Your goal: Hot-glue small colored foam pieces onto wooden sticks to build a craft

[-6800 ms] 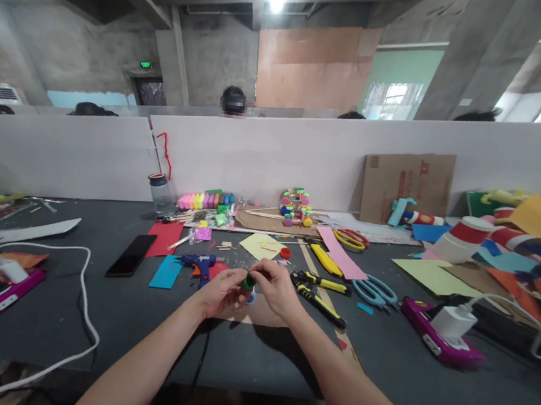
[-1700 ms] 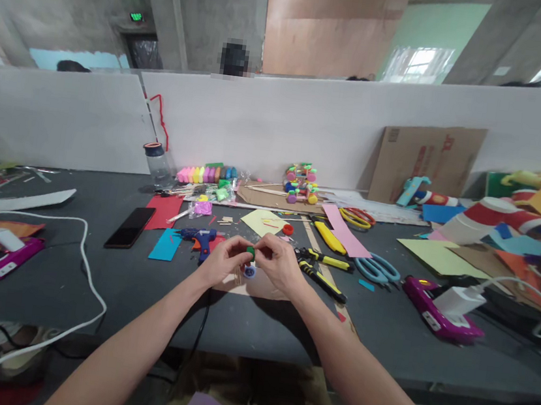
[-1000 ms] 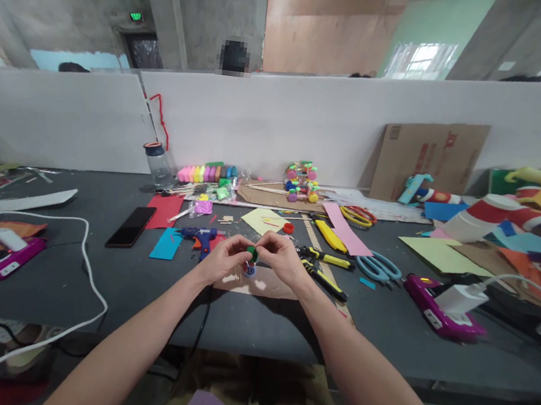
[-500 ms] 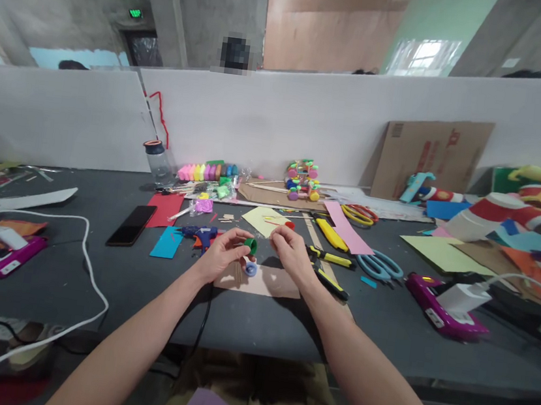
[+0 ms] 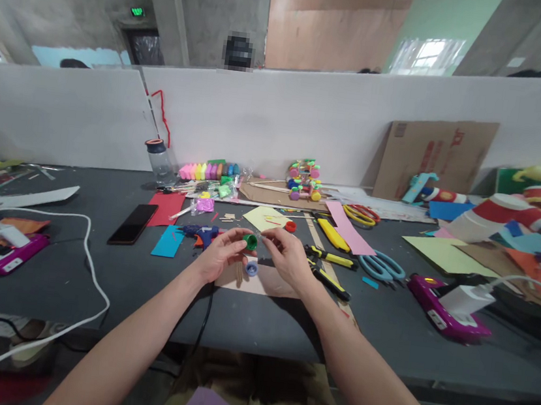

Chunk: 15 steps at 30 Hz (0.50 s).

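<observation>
A green bottle cap (image 5: 250, 243) is held between the fingers of my left hand (image 5: 222, 254), its hollow side showing. Just right of the cap, my right hand (image 5: 288, 255) has its thumb and forefinger pinched; whatever is between them is too small to make out. Below the hands, a pale blue cap (image 5: 252, 268) and thin wooden sticks (image 5: 239, 275) are over a strip of cardboard (image 5: 270, 283). A red cap (image 5: 290, 226) rests on light yellow paper (image 5: 261, 218) beyond my right hand.
A blue glue gun (image 5: 200, 233) and a phone (image 5: 133, 224) are to the left. On the right are yellow cutters (image 5: 333, 234), blue scissors (image 5: 381, 267) and a purple power strip (image 5: 445, 309). Colourful small wheeled models (image 5: 305, 179) stand at the back.
My right hand has moved left, closer to the green cap, uncovering the red cap. The green cap has turned slightly in my left hand.
</observation>
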Each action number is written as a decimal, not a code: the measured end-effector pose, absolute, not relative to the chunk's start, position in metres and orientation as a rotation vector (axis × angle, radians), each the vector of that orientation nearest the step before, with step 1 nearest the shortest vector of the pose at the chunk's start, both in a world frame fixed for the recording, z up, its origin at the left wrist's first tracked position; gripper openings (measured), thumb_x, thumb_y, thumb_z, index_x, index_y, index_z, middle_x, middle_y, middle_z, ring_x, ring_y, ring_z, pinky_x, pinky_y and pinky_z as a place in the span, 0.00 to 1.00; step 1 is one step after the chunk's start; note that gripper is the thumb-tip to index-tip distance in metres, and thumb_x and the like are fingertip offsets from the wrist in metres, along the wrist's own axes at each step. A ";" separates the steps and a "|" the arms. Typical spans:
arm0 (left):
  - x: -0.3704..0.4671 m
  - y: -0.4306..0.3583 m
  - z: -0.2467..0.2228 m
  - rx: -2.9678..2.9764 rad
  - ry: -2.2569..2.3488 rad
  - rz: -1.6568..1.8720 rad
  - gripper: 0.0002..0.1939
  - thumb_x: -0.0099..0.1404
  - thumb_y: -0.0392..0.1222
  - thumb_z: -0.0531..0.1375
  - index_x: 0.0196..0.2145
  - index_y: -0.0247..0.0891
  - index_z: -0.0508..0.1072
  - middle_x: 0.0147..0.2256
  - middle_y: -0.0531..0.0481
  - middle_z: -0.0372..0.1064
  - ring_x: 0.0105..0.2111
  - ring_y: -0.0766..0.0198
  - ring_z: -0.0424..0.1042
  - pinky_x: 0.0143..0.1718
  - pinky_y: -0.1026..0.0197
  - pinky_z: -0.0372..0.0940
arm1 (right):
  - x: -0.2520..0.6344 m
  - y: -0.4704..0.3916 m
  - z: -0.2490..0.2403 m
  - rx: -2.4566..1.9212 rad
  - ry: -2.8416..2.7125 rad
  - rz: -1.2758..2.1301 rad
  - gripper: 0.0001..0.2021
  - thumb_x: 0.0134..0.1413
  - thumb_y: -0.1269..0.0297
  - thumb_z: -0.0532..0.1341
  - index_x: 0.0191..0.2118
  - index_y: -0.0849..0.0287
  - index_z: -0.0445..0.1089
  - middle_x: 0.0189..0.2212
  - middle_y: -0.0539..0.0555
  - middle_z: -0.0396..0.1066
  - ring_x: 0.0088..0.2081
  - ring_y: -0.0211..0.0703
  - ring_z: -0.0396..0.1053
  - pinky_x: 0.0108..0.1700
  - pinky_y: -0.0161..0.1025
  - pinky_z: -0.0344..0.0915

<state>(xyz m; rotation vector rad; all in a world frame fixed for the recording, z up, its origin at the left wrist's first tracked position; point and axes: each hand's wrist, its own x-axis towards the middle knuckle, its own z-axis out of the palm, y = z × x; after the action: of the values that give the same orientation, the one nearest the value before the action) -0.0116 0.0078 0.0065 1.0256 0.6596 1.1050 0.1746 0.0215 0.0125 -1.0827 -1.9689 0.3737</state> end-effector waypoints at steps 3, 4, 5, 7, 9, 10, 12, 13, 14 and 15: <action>-0.011 0.008 0.006 1.012 0.647 1.092 0.18 0.55 0.43 0.66 0.42 0.35 0.71 0.34 0.49 0.71 0.31 0.64 0.74 0.27 0.67 0.65 | 0.169 0.017 0.015 -0.961 -1.952 0.388 0.07 0.58 0.64 0.57 0.40 0.58 0.70 0.30 0.52 0.69 0.29 0.39 0.65 0.33 0.34 0.60; -0.010 0.008 0.006 1.011 0.644 1.077 0.18 0.55 0.44 0.66 0.42 0.35 0.71 0.33 0.49 0.71 0.31 0.65 0.74 0.26 0.67 0.65 | 0.168 0.016 0.015 -0.944 -1.951 0.379 0.06 0.58 0.65 0.57 0.40 0.58 0.70 0.29 0.51 0.68 0.30 0.39 0.65 0.33 0.34 0.60; -0.010 0.008 0.005 1.009 0.643 1.063 0.18 0.55 0.44 0.66 0.41 0.35 0.71 0.32 0.49 0.71 0.30 0.65 0.74 0.26 0.67 0.65 | 0.167 0.016 0.015 -0.932 -1.958 0.364 0.05 0.58 0.65 0.58 0.39 0.58 0.70 0.29 0.51 0.68 0.30 0.39 0.65 0.33 0.34 0.60; -0.009 0.007 0.005 1.003 0.647 1.043 0.18 0.54 0.45 0.66 0.40 0.35 0.71 0.31 0.50 0.71 0.28 0.65 0.73 0.25 0.67 0.65 | 0.166 0.014 0.016 -0.920 -1.984 0.308 0.04 0.58 0.66 0.58 0.36 0.58 0.70 0.29 0.52 0.67 0.31 0.39 0.65 0.33 0.34 0.60; -0.008 0.007 0.005 1.002 0.649 1.031 0.17 0.54 0.45 0.66 0.40 0.35 0.71 0.30 0.50 0.71 0.28 0.66 0.73 0.24 0.67 0.65 | 0.166 0.013 0.016 -0.910 -2.009 0.242 0.05 0.59 0.66 0.57 0.34 0.58 0.70 0.29 0.52 0.67 0.31 0.40 0.65 0.34 0.35 0.59; -0.007 0.007 0.005 1.005 0.646 1.028 0.17 0.54 0.45 0.66 0.40 0.35 0.71 0.30 0.50 0.71 0.27 0.66 0.73 0.24 0.67 0.65 | 0.166 0.012 0.016 -0.903 -2.016 0.214 0.06 0.59 0.67 0.56 0.34 0.58 0.70 0.29 0.53 0.67 0.31 0.40 0.65 0.34 0.35 0.59; -0.007 0.006 0.005 1.012 0.634 1.024 0.17 0.55 0.45 0.66 0.39 0.34 0.71 0.29 0.50 0.71 0.27 0.66 0.73 0.24 0.67 0.65 | 0.166 0.011 0.016 -0.886 -2.021 0.186 0.08 0.61 0.67 0.54 0.34 0.58 0.70 0.29 0.53 0.68 0.31 0.40 0.65 0.34 0.35 0.59; -0.006 0.006 0.006 1.013 0.628 1.023 0.17 0.55 0.45 0.66 0.40 0.34 0.71 0.29 0.50 0.71 0.27 0.66 0.73 0.25 0.67 0.65 | 0.166 0.010 0.015 -0.883 -2.015 0.192 0.08 0.61 0.67 0.54 0.34 0.59 0.70 0.29 0.53 0.69 0.31 0.40 0.65 0.35 0.35 0.59; -0.006 0.006 0.006 1.013 0.621 1.021 0.17 0.55 0.45 0.66 0.40 0.34 0.71 0.30 0.49 0.71 0.27 0.66 0.73 0.25 0.66 0.66 | 0.165 0.010 0.015 -0.891 -1.998 0.211 0.09 0.61 0.66 0.54 0.34 0.59 0.70 0.29 0.53 0.69 0.31 0.40 0.66 0.35 0.35 0.59; -0.006 0.005 0.006 1.011 0.614 1.018 0.17 0.56 0.45 0.65 0.40 0.34 0.71 0.30 0.49 0.72 0.28 0.65 0.73 0.25 0.66 0.66 | 0.165 0.010 0.014 -0.908 -1.971 0.244 0.09 0.61 0.66 0.54 0.33 0.59 0.70 0.28 0.53 0.69 0.31 0.40 0.66 0.35 0.35 0.59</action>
<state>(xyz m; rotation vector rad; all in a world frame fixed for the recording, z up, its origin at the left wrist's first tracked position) -0.0063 0.0055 0.0058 1.0110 0.6141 1.0180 0.1648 0.0104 0.0144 -0.9084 -1.9712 0.2444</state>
